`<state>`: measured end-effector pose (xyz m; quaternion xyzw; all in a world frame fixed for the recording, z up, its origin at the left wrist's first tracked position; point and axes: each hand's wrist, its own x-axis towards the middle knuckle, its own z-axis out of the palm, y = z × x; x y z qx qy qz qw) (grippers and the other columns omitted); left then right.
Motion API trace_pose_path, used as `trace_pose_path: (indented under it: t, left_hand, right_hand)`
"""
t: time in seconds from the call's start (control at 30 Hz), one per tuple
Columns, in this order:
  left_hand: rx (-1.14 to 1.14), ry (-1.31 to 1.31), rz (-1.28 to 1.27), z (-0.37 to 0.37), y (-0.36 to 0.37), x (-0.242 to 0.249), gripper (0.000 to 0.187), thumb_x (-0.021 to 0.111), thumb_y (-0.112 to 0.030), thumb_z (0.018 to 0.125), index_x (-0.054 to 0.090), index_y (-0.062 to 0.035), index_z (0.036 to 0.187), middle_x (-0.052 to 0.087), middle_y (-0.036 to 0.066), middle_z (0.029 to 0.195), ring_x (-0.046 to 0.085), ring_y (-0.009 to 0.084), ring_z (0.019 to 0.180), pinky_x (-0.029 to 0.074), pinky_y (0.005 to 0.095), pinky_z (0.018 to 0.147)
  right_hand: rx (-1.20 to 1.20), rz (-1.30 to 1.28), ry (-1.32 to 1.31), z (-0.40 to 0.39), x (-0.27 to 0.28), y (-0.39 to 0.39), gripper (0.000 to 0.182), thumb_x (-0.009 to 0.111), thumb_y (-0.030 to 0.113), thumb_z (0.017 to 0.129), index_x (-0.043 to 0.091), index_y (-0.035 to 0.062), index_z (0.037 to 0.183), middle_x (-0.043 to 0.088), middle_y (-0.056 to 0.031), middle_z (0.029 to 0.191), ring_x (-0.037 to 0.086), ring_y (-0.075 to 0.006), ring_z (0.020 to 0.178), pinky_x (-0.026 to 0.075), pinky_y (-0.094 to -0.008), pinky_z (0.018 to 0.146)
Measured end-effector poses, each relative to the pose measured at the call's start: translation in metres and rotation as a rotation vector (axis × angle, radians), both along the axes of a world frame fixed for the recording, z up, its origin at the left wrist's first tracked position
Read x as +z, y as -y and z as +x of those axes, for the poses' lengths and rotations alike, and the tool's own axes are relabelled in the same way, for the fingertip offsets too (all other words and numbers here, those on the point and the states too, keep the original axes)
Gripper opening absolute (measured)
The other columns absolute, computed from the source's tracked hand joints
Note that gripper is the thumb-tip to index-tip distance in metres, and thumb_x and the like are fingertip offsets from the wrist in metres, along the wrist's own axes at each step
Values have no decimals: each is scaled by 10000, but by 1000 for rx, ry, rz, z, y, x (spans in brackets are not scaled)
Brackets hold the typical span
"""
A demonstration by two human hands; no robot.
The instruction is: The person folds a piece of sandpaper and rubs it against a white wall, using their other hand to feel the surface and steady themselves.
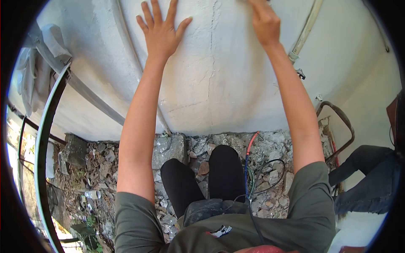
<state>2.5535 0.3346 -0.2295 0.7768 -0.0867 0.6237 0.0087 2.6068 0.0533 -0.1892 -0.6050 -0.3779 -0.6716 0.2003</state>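
My left hand (162, 37) lies flat against the white wall (190, 80), fingers spread and holding nothing. At the top edge of the view, my right hand (266, 26) is closed in front of the same wall. Small dark bits show beside its fingers, but the frame cuts off whatever it grips. Between my hands a long crack (211, 46) runs down the wall, with a fainter crack (185, 106) branching to the left lower down.
Pipes (304, 31) run down the wall on both sides. Broken rubble (270, 185) covers the ground around my legs, with cables (248, 168) over it. A curved metal rail (44, 126) stands at left. A bent metal frame (348, 122) and dark trousers (365, 181) are at right.
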Motion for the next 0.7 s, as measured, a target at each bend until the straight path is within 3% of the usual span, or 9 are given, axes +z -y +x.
trace_pose_path:
  t: [0.03,0.17,0.27,0.43,0.47,0.57,0.6,0.63,0.7]
  left_hand:
    - [40,-29,-3,-1,-3,-3,743,407,-713,987,261,-351,1619,-2,180,1708,-50,425,1561,6,665,1193]
    - [49,-55,22,-7,-15,-5,745,408,-714,986,268,-345,1618,2,185,1707,-43,419,1562,13,652,1199]
    - [38,-73,42,-6,-16,-6,750,401,-721,984,264,-345,1618,-1,196,1704,-44,424,1561,9,653,1198]
    - [12,-93,38,-3,-16,-7,757,392,-729,982,240,-352,1620,-7,219,1698,-54,436,1557,-2,654,1197]
    - [-9,-71,42,-3,-16,-8,760,390,-733,981,230,-355,1621,-12,225,1697,-63,438,1556,-11,656,1195]
    - [-38,-72,43,-4,-16,-7,770,384,-743,977,219,-359,1623,-30,234,1694,-86,437,1555,-31,662,1189]
    - [77,-149,19,-6,-14,-7,782,458,-670,979,225,-305,1629,-59,220,1696,-92,450,1550,-5,678,1189]
    - [193,-221,-9,-7,-13,-5,799,532,-598,981,231,-250,1635,-87,207,1698,-98,463,1545,20,694,1190]
    - [85,-141,15,-3,-17,-7,782,454,-672,979,223,-305,1630,-64,217,1696,-95,450,1550,-7,679,1189]
  right_hand:
    - [-13,-14,-3,12,-16,1,359,613,-142,856,709,38,1151,715,-122,1227,663,-302,1198,534,-405,1061]
    - [5,-120,-128,-1,-128,-2,409,573,-153,813,723,29,1148,711,-117,1243,669,-281,1190,543,-385,1054]
    - [36,-233,-235,-22,-154,17,415,574,-158,810,729,29,1146,707,-119,1251,664,-282,1199,546,-387,1052]
    - [-72,201,-88,6,-65,68,346,615,-88,884,699,62,1183,702,-90,1260,646,-323,1207,538,-380,1027]
    - [-129,308,-283,1,-55,71,232,617,-49,936,714,52,1121,725,-126,1198,680,-304,1152,565,-344,958]
    - [1,362,-197,21,-65,52,182,584,-47,961,680,-15,1111,698,-198,1229,647,-345,1214,529,-415,1041]
    - [-129,449,-374,12,-83,41,252,622,-61,908,701,47,1121,724,-125,1192,681,-328,1143,567,-385,980]
    - [-79,411,-271,12,-102,27,230,622,-62,912,703,39,1102,722,-134,1194,681,-324,1146,565,-389,993]
    - [-26,309,-215,2,-149,3,194,626,-75,913,704,11,1068,715,-143,1212,673,-319,1169,552,-411,1035]
